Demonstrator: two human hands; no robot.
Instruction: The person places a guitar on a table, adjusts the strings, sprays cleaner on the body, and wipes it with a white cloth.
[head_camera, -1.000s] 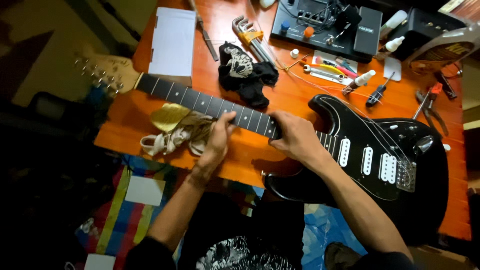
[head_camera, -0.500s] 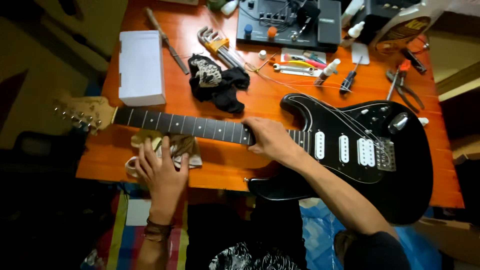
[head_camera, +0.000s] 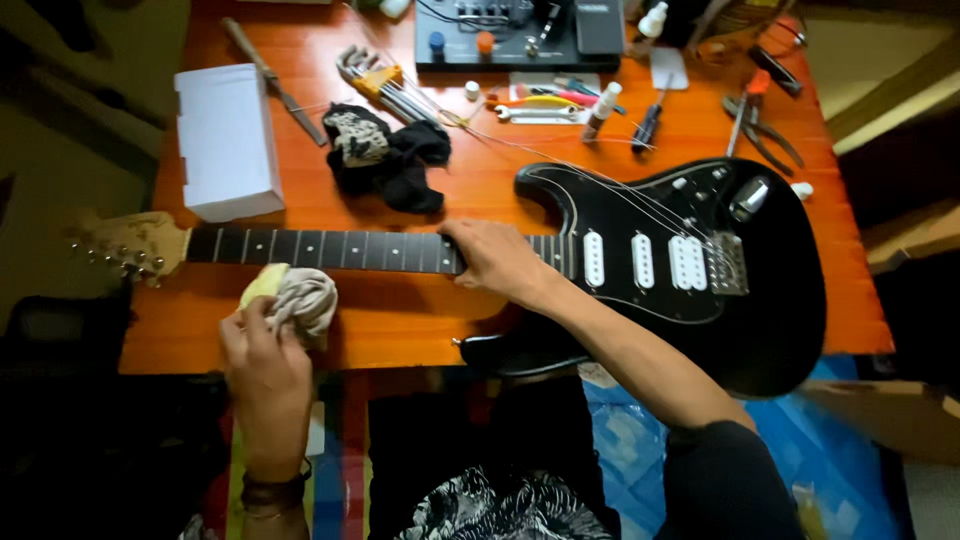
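While lying flat across the orange wooden surface (head_camera: 400, 320), black electric guitar (head_camera: 700, 270) with body to the right, dark neck (head_camera: 320, 248) running left, pale headstock (head_camera: 130, 245) jutting past the left edge. Right hand (head_camera: 495, 260) laid on the neck just where it meets the body, fingers curled down over the fretboard, thumb on the near side, closed loosely about the neck. Loose strings (head_camera: 600, 185) trailing up off the body toward the far side. Left hand (head_camera: 262, 350) at the near left edge of the surface, closed around a bunched pale cloth (head_camera: 300, 300) with a yellow piece (head_camera: 262, 283) showing beside it; cloth resting on the surface just near of the neck, apart from it. Dark band (head_camera: 272, 492) on that wrist. Farther back on the left, white box (head_camera: 228, 140) standing close to the neck's far side, a slim long tool (head_camera: 272, 78) slanting beside it. Black rag (head_camera: 390, 155) with a patterned patch crumpled between box and guitar body. Set of hex keys (head_camera: 385, 80) fanned out beyond the rag. Along the far edge, a dark effects unit (head_camera: 520, 35) with knobs, a spanner (head_camera: 525, 112), a small white bottle (head_camera: 600, 108), a screwdriver (head_camera: 650, 122) and pliers (head_camera: 755, 120) scattered to the right. Below the near edge, blue sheet (head_camera: 640, 450) on the floor and patterned dark clothing at the bottom of the view.
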